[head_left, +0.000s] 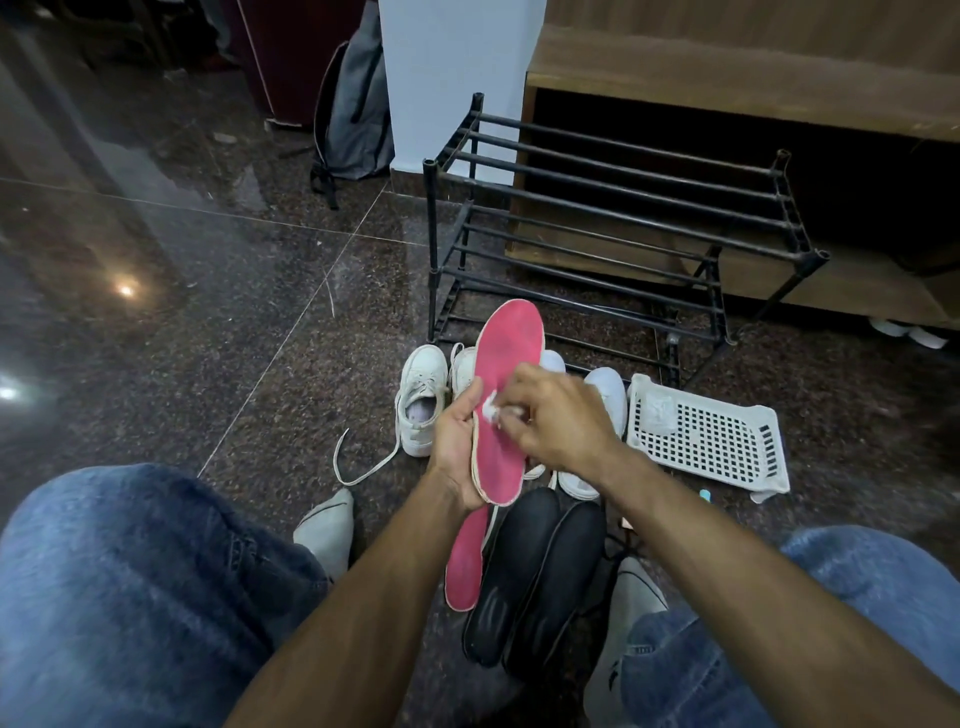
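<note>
The left hand (457, 447) holds a pink foam insole with a pale stitched edge (508, 358) above the floor, in front of the knees. Its grip is closed on the insole: the palm lies under the heel end, and the thumb comes over the left edge. The insole stands almost upright, with the toe end pointing away from the person.

The right hand (563, 415) is over the middle of the insole. Its grip pinches a small white crumpled wad (491, 410), perhaps tissue or cloth, and the wad touches the pink face.

Below the hands, a second pink insole (465, 566) lies on the dark speckled stone floor (208, 312). Just beside it, on its right, lie two black moulded insoles (524, 577), side by side and touching. White lace-up sneakers (421, 400) stand behind the hands, with one loose lace trailing on the floor. I cannot tell if the shoes or insoles carry a brand mark; the view is too soft for that.

To the right lies a white perforated plastic basket (711, 441). Behind the shoes stands a black metal-bar shoe rack (597, 208), in front of a brown wooden cabinet (727, 67). A grey backpack (358, 119) leans against a white pillar.
</note>
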